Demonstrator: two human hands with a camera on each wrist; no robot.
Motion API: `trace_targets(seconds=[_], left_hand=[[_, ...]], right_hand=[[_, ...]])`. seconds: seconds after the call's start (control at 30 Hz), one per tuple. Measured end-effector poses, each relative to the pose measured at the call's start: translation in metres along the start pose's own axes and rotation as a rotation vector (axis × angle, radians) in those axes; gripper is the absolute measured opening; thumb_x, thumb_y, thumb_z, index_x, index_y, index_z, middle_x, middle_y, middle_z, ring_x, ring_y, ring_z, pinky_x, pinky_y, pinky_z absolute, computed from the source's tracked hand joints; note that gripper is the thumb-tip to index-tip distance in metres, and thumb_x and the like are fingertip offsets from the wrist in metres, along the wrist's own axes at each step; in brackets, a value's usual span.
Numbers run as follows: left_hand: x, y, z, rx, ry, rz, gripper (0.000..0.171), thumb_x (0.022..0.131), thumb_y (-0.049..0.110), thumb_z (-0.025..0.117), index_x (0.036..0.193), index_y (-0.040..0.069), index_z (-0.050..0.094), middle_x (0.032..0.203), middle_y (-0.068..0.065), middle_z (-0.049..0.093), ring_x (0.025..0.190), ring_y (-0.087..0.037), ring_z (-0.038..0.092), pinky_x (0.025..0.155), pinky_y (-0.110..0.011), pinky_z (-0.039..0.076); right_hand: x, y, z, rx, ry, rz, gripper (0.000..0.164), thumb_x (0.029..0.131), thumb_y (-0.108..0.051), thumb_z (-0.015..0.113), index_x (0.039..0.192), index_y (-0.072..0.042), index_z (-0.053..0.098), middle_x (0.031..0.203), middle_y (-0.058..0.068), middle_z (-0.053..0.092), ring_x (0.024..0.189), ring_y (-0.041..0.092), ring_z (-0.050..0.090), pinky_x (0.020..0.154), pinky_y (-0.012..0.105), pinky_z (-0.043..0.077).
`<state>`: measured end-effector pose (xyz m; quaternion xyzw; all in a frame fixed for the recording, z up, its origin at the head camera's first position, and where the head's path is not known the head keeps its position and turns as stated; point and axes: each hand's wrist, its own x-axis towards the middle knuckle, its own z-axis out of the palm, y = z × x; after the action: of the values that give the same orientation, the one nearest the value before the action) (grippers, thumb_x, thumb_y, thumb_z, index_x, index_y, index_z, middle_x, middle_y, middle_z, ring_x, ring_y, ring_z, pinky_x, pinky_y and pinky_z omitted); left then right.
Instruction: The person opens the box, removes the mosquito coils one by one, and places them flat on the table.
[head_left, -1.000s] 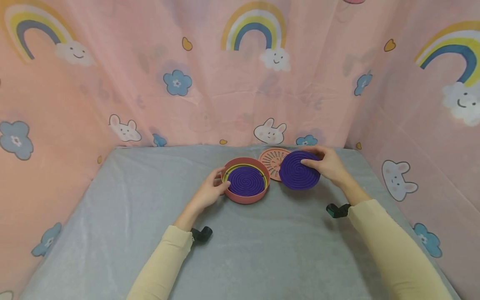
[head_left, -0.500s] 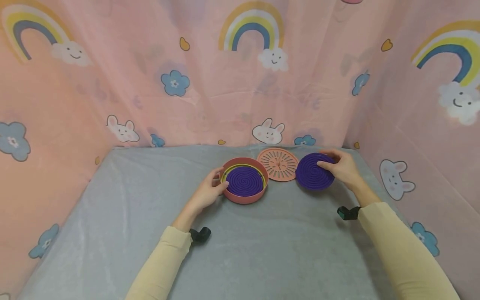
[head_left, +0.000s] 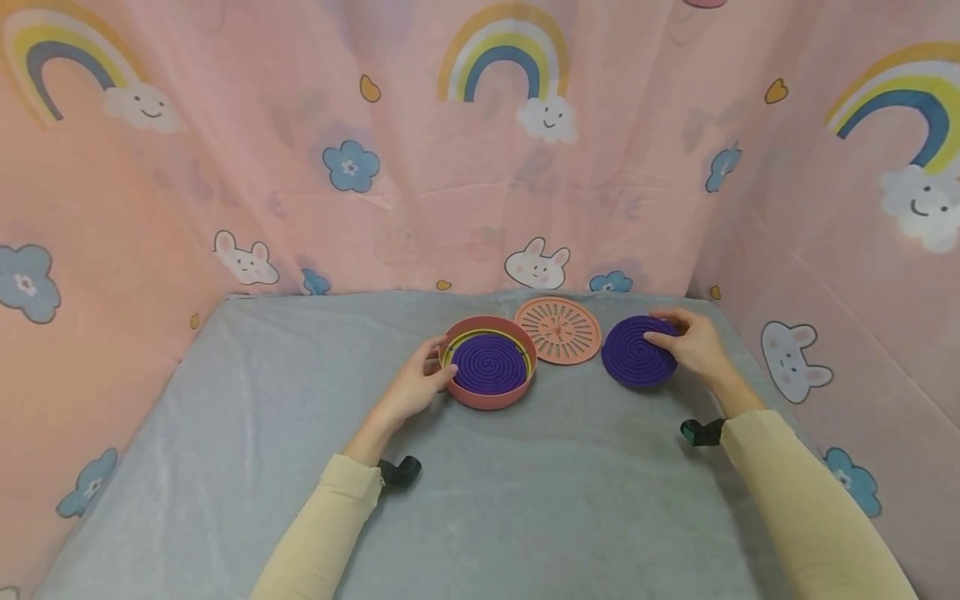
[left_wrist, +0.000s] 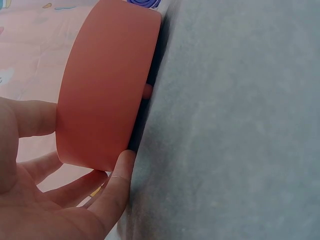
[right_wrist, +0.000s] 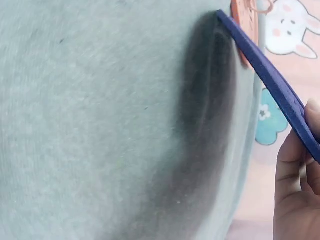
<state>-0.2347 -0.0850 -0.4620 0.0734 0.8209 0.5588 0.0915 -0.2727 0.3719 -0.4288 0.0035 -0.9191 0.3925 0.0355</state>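
There it was: the left hand (head_left: 412,387) gripped a shallow, round, pinkish-red tub (head_left: 489,401) by its smooth side, thumb near the rim and fingers bent along the outer wall! And across from it, the right hand (head_left: 696,343) had a flat, round, deep-purple spiral disc (head_left: 633,354) pinched at the edge, thumb on top, fingers behind. From the right wrist that held disc showed nearly edge-on and slanted, a long dark shadow (right_wrist: 205,125) spreading beneath it over a counter (head_left: 525,500) covered in soft grey cloth. Whether the disc's lowest edge touched the cloth, I couldn't tell.

Inside the tub, a second purple spiral disc (head_left: 489,364) lay face up, and around it ran a thin yellow ring (head_left: 483,331). Between the tub and the held disc, flat on the cloth, lay a round salmon-pink slotted plate (head_left: 558,332), slots fanning out from its middle, one edge right up by the tub's far side.

Both arms reached in wearing cream sleeves (head_left: 322,525), a small black device (head_left: 400,472) at each wrist. Behind it all, a pink curtain (head_left: 420,208) showed off rainbows, smiling clouds, white rabbits and blue flowers!
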Motion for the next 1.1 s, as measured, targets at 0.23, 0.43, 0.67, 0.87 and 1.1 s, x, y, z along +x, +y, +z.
trace_targets(seconds=[0.23,0.43,0.67,0.87,1.1], left_hand=[[0.000,-0.001,0.000,-0.001,0.001,-0.004,0.059,0.103,0.025,0.062,0.157,0.019,0.038,0.153,-0.016,0.043,0.136,-0.035,0.048,0.099,-0.045,0.054],[0.001,-0.001,0.000,0.007,0.006,-0.015,0.059,0.103,0.027,0.063,0.157,0.020,0.039,0.153,-0.016,0.043,0.136,-0.034,0.049,0.099,-0.045,0.054],[0.000,-0.001,0.000,-0.003,0.008,-0.015,0.059,0.103,0.026,0.063,0.156,0.019,0.039,0.154,-0.016,0.042,0.137,-0.035,0.047,0.101,-0.047,0.052],[-0.001,-0.001,0.000,-0.011,0.006,-0.018,0.059,0.103,0.026,0.063,0.156,0.019,0.039,0.154,-0.016,0.042,0.138,-0.035,0.047,0.102,-0.047,0.051],[0.001,0.000,0.000,-0.009,0.007,-0.013,0.059,0.103,0.026,0.063,0.156,0.019,0.039,0.154,-0.016,0.042,0.137,-0.034,0.047,0.101,-0.046,0.052]], right_hand=[[0.007,0.010,0.004,-0.007,-0.031,0.018,0.052,0.100,-0.021,0.068,0.142,0.005,0.053,0.138,0.035,0.051,0.127,0.051,0.048,0.108,0.064,0.038],[0.011,0.023,0.006,-0.064,-0.084,0.040,0.053,0.100,-0.020,0.067,0.141,0.008,0.051,0.140,0.039,0.047,0.131,0.055,0.042,0.108,0.067,0.035],[0.012,0.029,0.008,-0.099,-0.120,0.069,0.056,0.099,-0.021,0.068,0.141,0.011,0.049,0.140,0.041,0.045,0.131,0.056,0.041,0.108,0.067,0.034],[0.010,0.026,0.005,-0.109,-0.147,0.046,0.055,0.100,-0.017,0.066,0.142,0.013,0.046,0.140,0.040,0.048,0.129,0.054,0.046,0.108,0.064,0.038],[0.007,0.011,-0.003,-0.103,-0.159,0.039,0.054,0.102,-0.019,0.062,0.144,0.011,0.046,0.142,0.036,0.047,0.132,0.052,0.043,0.106,0.063,0.040]])
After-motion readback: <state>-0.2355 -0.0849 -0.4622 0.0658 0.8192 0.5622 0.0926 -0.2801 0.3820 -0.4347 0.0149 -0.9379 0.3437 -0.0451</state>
